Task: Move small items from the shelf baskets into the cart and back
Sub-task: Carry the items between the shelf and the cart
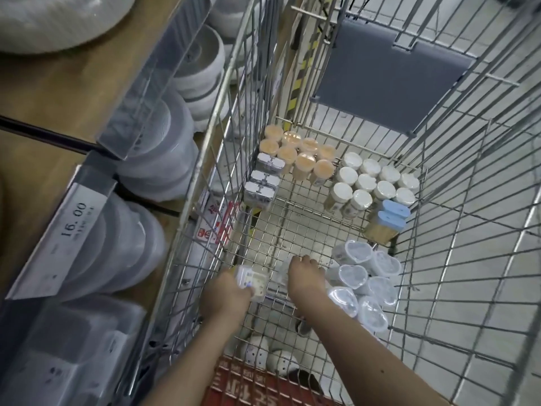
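Wire cart (456, 200): 8 orange-lid jars (295, 155), 8 white-lid jars (376, 183); left hand (225, 297) grips clear box (253, 281), right hand (304, 276) grasp unclear.

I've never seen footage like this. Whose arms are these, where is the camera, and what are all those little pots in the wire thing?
There is no machine here. A person wears a camera on the head, so you look down along both bare arms into a wire shopping cart beside a store shelf.

On the cart floor small containers stand in groups: orange-lidded jars, white-lidded jars, flat silver-topped boxes, two blue-lidded boxes and clear heart-shaped containers.

The left hand grips a small clear box. The right hand reaches down onto another clear item beside the heart-shaped ones; whether its fingers have closed on it is hard to tell.
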### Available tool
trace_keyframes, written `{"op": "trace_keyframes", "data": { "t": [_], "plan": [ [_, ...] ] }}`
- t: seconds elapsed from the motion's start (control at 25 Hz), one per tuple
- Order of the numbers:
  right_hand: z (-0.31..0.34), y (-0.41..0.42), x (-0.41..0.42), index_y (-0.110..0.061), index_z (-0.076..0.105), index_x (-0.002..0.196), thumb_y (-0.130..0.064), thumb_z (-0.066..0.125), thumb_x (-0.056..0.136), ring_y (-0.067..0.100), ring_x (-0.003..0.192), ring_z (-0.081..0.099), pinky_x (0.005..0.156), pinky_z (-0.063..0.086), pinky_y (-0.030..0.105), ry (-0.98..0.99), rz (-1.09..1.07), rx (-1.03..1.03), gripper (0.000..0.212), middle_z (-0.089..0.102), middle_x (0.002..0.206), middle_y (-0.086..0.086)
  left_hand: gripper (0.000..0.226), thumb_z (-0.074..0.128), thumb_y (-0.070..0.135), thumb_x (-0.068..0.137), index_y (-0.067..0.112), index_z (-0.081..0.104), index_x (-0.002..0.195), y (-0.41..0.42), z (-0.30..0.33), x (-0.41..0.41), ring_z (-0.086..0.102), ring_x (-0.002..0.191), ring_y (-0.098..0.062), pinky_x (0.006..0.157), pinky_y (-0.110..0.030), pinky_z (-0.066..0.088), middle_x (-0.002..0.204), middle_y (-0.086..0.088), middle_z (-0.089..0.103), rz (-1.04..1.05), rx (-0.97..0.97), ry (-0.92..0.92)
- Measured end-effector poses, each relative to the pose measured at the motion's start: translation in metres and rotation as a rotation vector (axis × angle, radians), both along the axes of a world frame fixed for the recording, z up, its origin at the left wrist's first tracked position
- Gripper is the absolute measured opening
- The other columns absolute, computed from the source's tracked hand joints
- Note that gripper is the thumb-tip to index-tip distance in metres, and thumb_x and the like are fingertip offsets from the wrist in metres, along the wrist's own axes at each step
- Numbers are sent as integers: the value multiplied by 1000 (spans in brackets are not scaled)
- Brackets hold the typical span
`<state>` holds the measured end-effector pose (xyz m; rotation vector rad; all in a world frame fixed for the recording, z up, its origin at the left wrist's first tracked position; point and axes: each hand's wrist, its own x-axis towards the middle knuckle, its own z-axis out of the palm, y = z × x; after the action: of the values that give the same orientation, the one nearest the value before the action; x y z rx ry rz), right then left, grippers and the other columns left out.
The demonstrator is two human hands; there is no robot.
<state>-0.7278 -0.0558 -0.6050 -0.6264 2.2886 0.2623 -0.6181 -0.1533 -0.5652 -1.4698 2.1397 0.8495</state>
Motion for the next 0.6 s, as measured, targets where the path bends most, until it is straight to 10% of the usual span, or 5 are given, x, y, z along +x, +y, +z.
{"op": "trace_keyframes", "data": {
  "t": [0.28, 0.6],
  "plan": [
    [34, 7, 14, -12, 53, 122, -18, 59, 89, 26, 99, 59, 78, 49, 34, -66, -213, -283, 35, 47, 125, 8, 16, 66, 29, 86, 20, 53, 92, 4, 43, 13, 58, 62, -7, 45, -21, 37, 77, 10, 60, 137, -1, 219],
    [218, 55, -6, -12, 53, 131, -20, 63, 90, 22, 79, 67, 69, 57, 38, -221, -644, -819, 43, 68, 104, 0, 17, 68, 29, 85, 28, 54, 96, 30, 206, 34, 59, 68, -3, 49, -18, 43, 79, 15, 62, 382, 55, 588]
  ]
}}
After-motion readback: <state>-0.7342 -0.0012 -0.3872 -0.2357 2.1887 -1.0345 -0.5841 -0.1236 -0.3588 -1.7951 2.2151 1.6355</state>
